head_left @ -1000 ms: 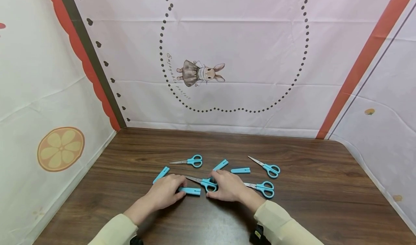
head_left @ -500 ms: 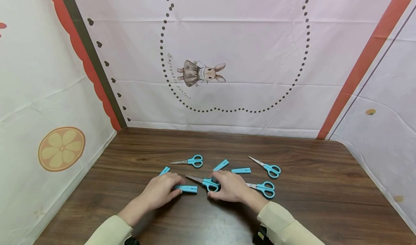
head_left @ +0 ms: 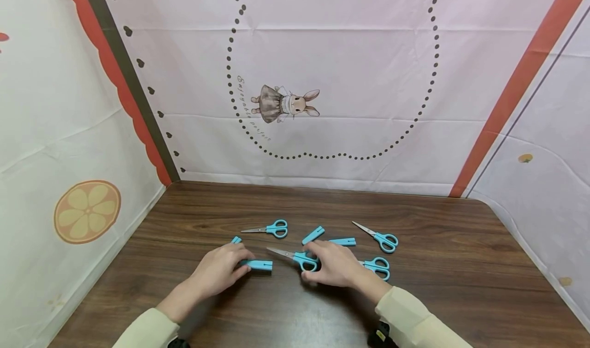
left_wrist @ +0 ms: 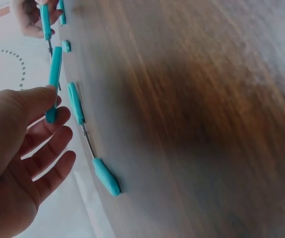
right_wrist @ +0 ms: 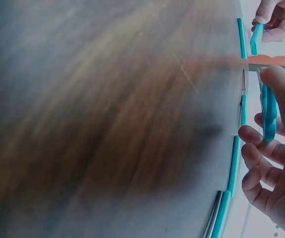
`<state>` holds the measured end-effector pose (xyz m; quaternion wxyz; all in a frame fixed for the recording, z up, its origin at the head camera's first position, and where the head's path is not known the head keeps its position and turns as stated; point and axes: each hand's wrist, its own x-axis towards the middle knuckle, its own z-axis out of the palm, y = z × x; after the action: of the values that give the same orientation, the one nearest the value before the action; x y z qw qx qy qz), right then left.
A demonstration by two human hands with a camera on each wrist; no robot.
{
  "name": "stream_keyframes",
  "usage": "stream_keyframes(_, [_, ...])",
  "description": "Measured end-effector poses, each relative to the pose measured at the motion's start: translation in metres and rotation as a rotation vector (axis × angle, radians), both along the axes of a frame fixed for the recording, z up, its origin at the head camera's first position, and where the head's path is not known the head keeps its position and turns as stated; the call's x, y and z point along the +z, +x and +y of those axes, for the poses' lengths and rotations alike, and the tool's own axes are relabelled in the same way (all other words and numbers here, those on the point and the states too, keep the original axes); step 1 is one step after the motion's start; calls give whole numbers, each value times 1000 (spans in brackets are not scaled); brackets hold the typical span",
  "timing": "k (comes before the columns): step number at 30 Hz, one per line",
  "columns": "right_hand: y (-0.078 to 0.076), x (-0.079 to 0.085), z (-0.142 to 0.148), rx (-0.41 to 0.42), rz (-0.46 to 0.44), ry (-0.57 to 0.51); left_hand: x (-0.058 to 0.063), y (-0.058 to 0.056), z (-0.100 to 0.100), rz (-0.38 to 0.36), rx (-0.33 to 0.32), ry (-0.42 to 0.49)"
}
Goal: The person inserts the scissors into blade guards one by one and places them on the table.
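Note:
My left hand (head_left: 216, 270) pinches a light-blue scissor blade cover (head_left: 260, 265) between thumb and fingers, its slotted end facing right. In the left wrist view that cover (left_wrist: 56, 67) is raised off the table. My right hand (head_left: 338, 267) grips a pair of blue-handled scissors (head_left: 301, 259) by the finger loops, blades closed and pointing left towards the cover. A gap separates the blade tip from the cover. The right wrist view shows the thumb on the scissors (right_wrist: 268, 111), also held above the table.
Behind the hands lie scissors (head_left: 277, 228), two covers (head_left: 313, 234) (head_left: 344, 242) and, farther right, more scissors (head_left: 386, 242). Another pair of scissors (head_left: 379, 268) is partly hidden by my right hand. One cover (head_left: 236, 240) shows just past my left hand. Printed cloth walls (head_left: 369, 107) border the wooden table (head_left: 438, 266).
My left hand has moved left with the blade cover. My right hand has shifted slightly right with the scissors, so the gap between cover and blades is wider.

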<state>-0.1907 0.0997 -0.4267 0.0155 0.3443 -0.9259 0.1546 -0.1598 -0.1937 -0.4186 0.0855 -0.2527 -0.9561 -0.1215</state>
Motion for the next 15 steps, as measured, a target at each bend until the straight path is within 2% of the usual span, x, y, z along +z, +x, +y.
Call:
stream_keyframes(10, [2, 1, 12, 33, 73, -9, -1, 0, -4, 38, 19, 1])
stream_keyframes(15, [1, 4, 19, 41, 76, 0, -3, -1, -6, 51, 41, 16])
